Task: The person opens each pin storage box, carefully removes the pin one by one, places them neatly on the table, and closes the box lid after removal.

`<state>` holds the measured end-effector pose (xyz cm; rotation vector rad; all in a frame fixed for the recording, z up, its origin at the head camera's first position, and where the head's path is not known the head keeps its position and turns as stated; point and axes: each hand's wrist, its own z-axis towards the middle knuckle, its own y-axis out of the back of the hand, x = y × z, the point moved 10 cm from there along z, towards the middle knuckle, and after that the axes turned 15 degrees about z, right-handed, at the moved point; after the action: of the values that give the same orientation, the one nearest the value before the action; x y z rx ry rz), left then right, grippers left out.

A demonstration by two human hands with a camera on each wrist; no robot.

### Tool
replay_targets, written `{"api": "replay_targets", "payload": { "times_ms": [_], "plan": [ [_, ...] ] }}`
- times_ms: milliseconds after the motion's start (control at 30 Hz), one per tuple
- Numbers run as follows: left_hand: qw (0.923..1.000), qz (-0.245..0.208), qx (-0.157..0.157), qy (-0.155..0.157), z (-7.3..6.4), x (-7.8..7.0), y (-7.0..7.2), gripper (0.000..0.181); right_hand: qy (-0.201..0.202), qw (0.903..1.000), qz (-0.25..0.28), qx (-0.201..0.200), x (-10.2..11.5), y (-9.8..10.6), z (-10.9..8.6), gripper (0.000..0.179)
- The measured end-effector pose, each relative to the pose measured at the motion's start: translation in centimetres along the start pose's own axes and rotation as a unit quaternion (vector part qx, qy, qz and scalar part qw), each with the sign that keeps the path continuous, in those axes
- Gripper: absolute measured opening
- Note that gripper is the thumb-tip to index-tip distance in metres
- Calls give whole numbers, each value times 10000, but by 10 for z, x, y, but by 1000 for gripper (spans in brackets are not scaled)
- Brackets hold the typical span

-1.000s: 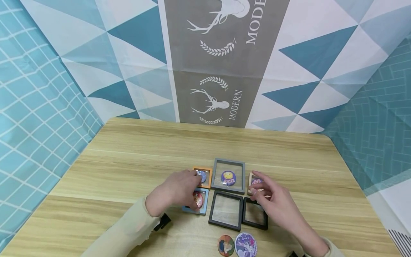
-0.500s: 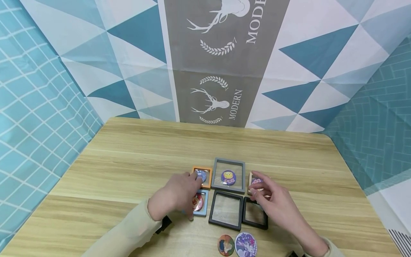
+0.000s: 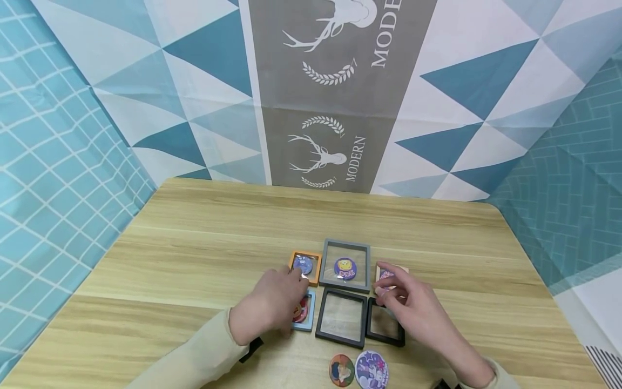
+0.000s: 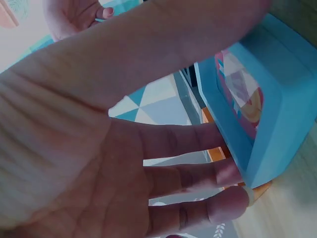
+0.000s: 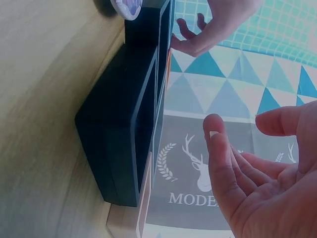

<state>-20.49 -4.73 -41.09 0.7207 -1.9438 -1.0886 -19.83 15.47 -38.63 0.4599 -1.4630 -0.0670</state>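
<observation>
My left hand [image 3: 269, 302] is at the light blue frame [image 3: 311, 312], which holds a red badge [image 3: 303, 310]. In the left wrist view its straight, spread fingers touch one edge of the light blue frame [image 4: 292, 99], and the thumb lies across the opposite side. Just beyond is an orange frame [image 3: 318, 270] with a blue badge [image 3: 303, 264]. Loosely bent and holding nothing, my right hand [image 3: 418, 305] hovers by a beige frame [image 3: 404, 269] and a small black frame [image 3: 402, 336]. A pinkish-purple badge [image 3: 386, 276] shows inside the beige frame, partly covered by the fingers.
A large grey frame [image 3: 323, 262] containing a purple-and-yellow badge [image 3: 345, 268] stands between the hands. Nearer is a larger black frame [image 3: 363, 324]. Two loose badges, one brown-green [image 3: 342, 371] and one purple [image 3: 371, 370], lie on the wooden table [image 3: 233, 216] in front.
My left hand has drawn slightly nearer and to the right. The light blue frame has shifted a little nearer the front, away from the orange frame. My right hand stays almost still.
</observation>
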Motion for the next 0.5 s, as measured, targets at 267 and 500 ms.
{"api": "replay_targets", "payload": {
  "times_ms": [267, 500],
  "plan": [
    [9991, 364, -188, -51, -2, -5, 3, 74, -19, 10000, -25, 37, -1, -1, 0, 51],
    [9990, 176, -363, -174, -8, -1, 12, 83, -36, 10000, -16, 20, 1, 0, -1, 50]
  ]
}}
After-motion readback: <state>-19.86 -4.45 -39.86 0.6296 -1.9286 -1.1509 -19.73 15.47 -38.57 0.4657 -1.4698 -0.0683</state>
